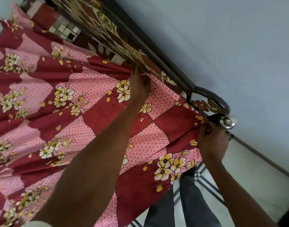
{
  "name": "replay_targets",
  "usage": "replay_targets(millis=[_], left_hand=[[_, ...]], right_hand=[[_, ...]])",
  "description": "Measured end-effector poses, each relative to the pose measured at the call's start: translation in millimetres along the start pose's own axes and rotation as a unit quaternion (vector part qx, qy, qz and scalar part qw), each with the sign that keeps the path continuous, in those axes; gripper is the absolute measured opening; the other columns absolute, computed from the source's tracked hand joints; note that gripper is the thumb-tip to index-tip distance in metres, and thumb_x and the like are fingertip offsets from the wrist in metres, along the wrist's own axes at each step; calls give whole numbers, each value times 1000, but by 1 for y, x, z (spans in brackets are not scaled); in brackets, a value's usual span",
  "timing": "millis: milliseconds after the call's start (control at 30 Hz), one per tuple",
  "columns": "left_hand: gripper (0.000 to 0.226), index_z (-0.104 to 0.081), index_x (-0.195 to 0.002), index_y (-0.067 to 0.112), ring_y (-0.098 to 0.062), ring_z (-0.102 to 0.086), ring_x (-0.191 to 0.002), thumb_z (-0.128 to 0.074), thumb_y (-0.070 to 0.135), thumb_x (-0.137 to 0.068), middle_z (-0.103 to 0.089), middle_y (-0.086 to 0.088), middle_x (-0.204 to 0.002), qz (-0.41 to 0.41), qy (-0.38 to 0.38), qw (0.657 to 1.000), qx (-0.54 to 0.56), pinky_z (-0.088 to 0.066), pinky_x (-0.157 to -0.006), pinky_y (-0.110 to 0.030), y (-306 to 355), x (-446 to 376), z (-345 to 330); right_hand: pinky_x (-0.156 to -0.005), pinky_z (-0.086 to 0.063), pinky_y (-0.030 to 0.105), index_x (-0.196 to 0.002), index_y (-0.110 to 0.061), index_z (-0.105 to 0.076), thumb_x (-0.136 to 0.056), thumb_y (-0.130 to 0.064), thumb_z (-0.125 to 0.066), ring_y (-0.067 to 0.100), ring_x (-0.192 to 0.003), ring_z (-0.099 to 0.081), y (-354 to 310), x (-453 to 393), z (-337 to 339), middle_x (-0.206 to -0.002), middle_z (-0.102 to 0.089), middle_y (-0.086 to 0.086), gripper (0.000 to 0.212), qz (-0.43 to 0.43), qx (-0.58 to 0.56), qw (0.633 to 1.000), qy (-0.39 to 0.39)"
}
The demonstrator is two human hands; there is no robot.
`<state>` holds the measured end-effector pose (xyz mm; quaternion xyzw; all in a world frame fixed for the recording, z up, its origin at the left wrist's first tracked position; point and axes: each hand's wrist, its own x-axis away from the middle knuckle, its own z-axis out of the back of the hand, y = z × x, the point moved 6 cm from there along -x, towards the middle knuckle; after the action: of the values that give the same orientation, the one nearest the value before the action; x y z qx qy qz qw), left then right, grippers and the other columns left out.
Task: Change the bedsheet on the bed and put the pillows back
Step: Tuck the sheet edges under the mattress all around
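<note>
1. Tucking looks like the step in hand: the red and pink flowered bedsheet (84, 99) lies spread over the bed, its corner draped down past the edge near the person's legs (181, 202).
2. At the headboard (117, 38), the left hand (139, 84) has its fingers curled into the sheet's edge, pinching it where cloth meets frame.
3. Down at the corner by the metal bedpost (225, 122), the right hand (212, 141) grasps a bunched fold of the sheet.
4. The cloth reads as light, thin and limp; it wrinkles into long folds and will sag wherever it is unsupported.
5. I judge that holds belong on the hem and corners, pulled taut between both hands, since a mid-cloth pinch would only raise a ridge.
6. It may slide back out of the gap unless pushed deep.
7. No pillows are clearly visible; patterned bedding (63, 28) lies bunched at the far end.
</note>
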<state>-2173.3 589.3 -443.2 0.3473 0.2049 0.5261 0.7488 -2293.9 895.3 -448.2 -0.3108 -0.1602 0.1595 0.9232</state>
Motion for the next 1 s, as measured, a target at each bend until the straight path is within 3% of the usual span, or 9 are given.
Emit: replay_targets(millis=[167, 267, 333, 400, 500, 633, 767, 900, 1000], left_hand=[[40, -55, -124, -7, -36, -48, -119, -54, -2, -84, -53, -26, -126, -11, 10, 1000, -6, -43, -97, -37, 8, 4, 3], [64, -34, -144, -12, -46, -34, -141, -61, -2, -87, -37, -32, -147, -5, 6, 1000, -15, -39, -113, -46, 4, 6, 8], [75, -23, -150, -12, -33, -16, -150, -63, -5, -87, -21, -32, -158, -15, 6, 1000, -15, -28, -115, -21, 5, 21, 12], [71, -28, -148, -8, -13, -23, -138, -63, -4, -86, -22, -31, -155, -47, 34, 998, -17, -30, -104, -7, 8, 47, 21], [47, -44, -132, -1, -23, -40, -123, -67, 8, -92, -39, -21, -139, -91, 36, 995, -26, -42, -105, -19, 7, 96, 21], [24, -53, -111, 1, -17, -46, -103, -64, 19, -100, -47, -10, -115, -144, -87, 985, -40, -44, -86, -25, 8, 159, -5], [25, -52, -109, 6, -9, -45, -95, -57, 30, -103, -47, -6, -110, -117, -124, 984, -55, -41, -76, -10, 4, 206, -18], [30, -52, -86, 12, -16, -47, -83, -71, 33, -96, -50, 0, -87, -108, -101, 983, -109, -45, -70, -33, -9, 266, -14], [41, -55, -87, 19, -19, -50, -90, -76, 53, -82, -55, 4, -90, -66, -136, 975, -163, -44, -82, -37, -31, 309, -14]], right_hand=[[-61, -42, 20, -108, -10, -74, -99, -29, -63, 22, -67, -63, 10, 4, -1, -88, -75, 10, 23, 21, -11, 1000, -13], [-66, -45, 25, -117, -15, -70, -92, -60, -67, 17, -76, -65, 26, 9, -6, -93, -73, -1, 51, -1, -11, 995, -96], [-64, -46, 24, -117, -12, -68, -84, -65, -73, 11, -73, -62, 42, 11, -12, -92, -70, -3, 63, -12, -18, 981, -191], [-62, -42, 18, -117, -8, -69, -86, -51, -77, 5, -69, -60, 52, 10, -11, -92, -71, 0, 53, -2, -23, 967, -252], [-72, -45, 23, -117, -8, -68, -94, -35, -72, 16, -89, -66, 54, 2, 6, -107, -72, 2, 36, 9, -51, 973, -227], [-68, -47, 15, -102, -14, -72, -95, -25, -73, 11, -85, -66, 60, -6, 27, -96, -72, 0, 13, -58, -74, 990, -108], [-77, -58, 40, -99, -20, -73, -92, -38, -72, 26, -87, -71, 69, -7, 32, -96, -77, 5, 19, -68, -8, 997, -37], [-72, -47, 33, -107, -12, -72, -95, -33, -70, 21, -80, -62, 67, -13, 25, -95, -73, 8, 24, -56, -13, 997, -58], [-68, -38, 29, -107, -7, -71, -97, -33, -68, 23, -76, -61, 61, -15, 21, -85, -68, 7, 28, -23, -35, 995, -92]])
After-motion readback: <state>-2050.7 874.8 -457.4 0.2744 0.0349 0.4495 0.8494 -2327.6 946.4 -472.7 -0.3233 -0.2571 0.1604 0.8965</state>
